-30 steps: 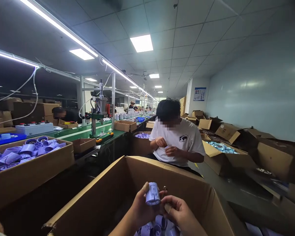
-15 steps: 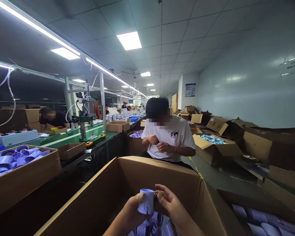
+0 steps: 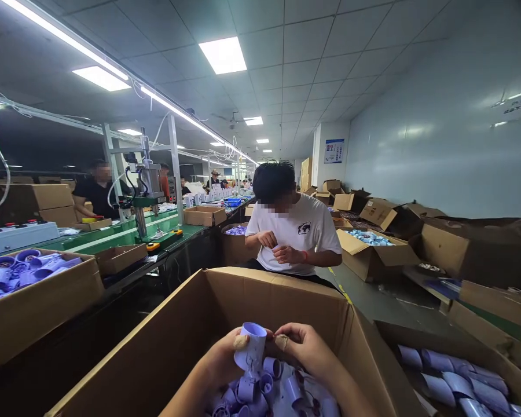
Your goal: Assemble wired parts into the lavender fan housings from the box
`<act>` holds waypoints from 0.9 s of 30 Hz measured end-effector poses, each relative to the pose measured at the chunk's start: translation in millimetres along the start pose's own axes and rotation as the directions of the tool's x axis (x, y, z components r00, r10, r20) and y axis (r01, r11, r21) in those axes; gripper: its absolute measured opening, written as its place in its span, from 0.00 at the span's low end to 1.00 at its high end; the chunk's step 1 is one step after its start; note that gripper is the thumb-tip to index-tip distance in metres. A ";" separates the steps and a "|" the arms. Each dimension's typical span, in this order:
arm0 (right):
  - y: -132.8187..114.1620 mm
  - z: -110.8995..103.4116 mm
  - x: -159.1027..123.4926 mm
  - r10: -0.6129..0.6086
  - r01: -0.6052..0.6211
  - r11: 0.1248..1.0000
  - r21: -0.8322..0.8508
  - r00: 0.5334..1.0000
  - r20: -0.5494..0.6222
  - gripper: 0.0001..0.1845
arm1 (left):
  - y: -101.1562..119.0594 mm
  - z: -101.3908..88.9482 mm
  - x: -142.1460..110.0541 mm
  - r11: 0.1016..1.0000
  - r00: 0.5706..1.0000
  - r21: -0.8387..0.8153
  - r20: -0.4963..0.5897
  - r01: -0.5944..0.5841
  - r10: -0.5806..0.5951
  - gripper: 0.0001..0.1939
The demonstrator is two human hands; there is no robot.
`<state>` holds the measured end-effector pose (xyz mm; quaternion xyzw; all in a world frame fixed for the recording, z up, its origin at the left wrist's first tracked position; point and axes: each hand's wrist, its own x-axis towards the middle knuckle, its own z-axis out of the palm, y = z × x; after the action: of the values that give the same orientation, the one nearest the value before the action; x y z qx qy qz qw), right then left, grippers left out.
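Note:
My left hand [image 3: 224, 358] grips a pale lavender plastic cylinder [image 3: 253, 351], open at the top and slightly tilted. Its thumb, wrapped in a tan covering, lies against the near side. Just right of the cylinder, my right hand [image 3: 306, 348] has thumb and forefinger pinched together, close to the left fingertips. Whatever sits in that pinch is too small to make out. Both hands are over a large cardboard box [image 3: 282, 294]. Below them, smaller lavender cylindrical parts [image 3: 246, 389] and some dark reddish thin pieces lie in a heap.
Across the box sits a person in a white T-shirt [image 3: 286, 231], hands together. Cartons of lavender cylinders stand at left [image 3: 39, 301] and lower right [image 3: 399, 341]. A green workbench [image 3: 191, 233] with a press [image 3: 150, 185] runs along the left. More cartons [image 3: 373, 258] line the right wall.
The cylinder has tilted and shifted slightly left and up. My right fingers, spread before, have come together in a pinch. The view has shifted a little, showing more of the box's contents.

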<state>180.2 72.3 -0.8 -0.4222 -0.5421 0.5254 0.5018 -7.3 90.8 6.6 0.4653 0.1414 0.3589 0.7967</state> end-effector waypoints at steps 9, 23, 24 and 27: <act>-8.9 -10.7 -6.3 0.058 -0.080 0.977 0.199 0.992 0.115 0.23 | 5.4 -12.6 -0.3 0.979 0.996 0.185 0.011 0.083 -0.087 0.29; -7.0 -18.0 -8.5 0.075 -0.087 0.995 0.050 0.978 0.194 0.24 | 15.2 -6.6 -4.2 0.909 0.972 0.373 0.063 0.187 -0.226 0.32; -8.3 -16.9 -9.0 0.063 -0.076 0.995 0.060 0.979 0.192 0.24 | 16.0 -5.9 -4.2 0.901 0.971 0.390 0.060 0.191 -0.231 0.33; -12.1 -9.9 -10.9 0.045 -0.079 0.982 0.172 0.980 0.193 0.24 | 18.9 -2.2 -4.7 0.852 0.968 0.484 0.042 0.198 -0.248 0.32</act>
<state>192.4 61.9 9.6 -0.3406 -0.5242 0.6251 0.4674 -20.1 94.7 20.9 0.6450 0.2370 0.1938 0.7002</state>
